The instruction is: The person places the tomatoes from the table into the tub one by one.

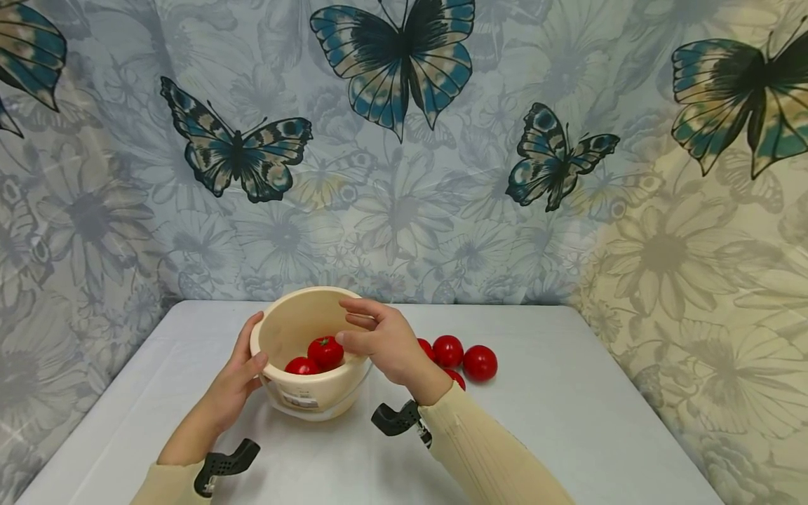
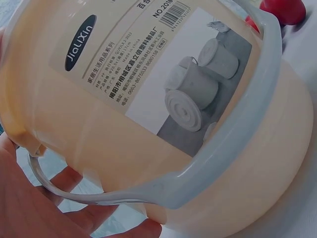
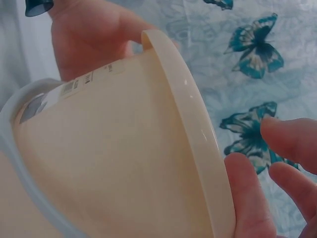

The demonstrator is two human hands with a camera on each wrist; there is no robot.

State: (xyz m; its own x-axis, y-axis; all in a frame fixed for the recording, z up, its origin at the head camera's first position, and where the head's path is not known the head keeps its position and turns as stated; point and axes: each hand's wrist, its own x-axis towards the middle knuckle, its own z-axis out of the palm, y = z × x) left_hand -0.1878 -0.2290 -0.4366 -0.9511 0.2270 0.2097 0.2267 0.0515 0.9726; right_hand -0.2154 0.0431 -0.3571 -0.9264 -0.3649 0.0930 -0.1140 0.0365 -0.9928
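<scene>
A cream plastic bucket (image 1: pixel 318 389) stands on the table, tilted a little, with its pale handle (image 2: pixel 233 144) hanging down the labelled side. Inside it, two red tomatoes (image 1: pixel 326 352) are visible. My left hand (image 1: pixel 235 379) grips the bucket's left side, thumb at the rim and fingers spread along the outer wall. Over the right part of the rim hovers my right hand (image 1: pixel 394 344), its fingers apart and nothing between them; the right wrist view shows those fingers (image 3: pixel 250 198) just past the rim. Whether they touch the rim I cannot tell.
Several more red tomatoes (image 1: pixel 480 363) lie on the white tabletop (image 1: pixel 555 421) right of the bucket, partly behind my right wrist. Behind the table hangs a butterfly-patterned cloth (image 1: pixel 404 210). Each wrist wears a black camera mount (image 1: pixel 227 463).
</scene>
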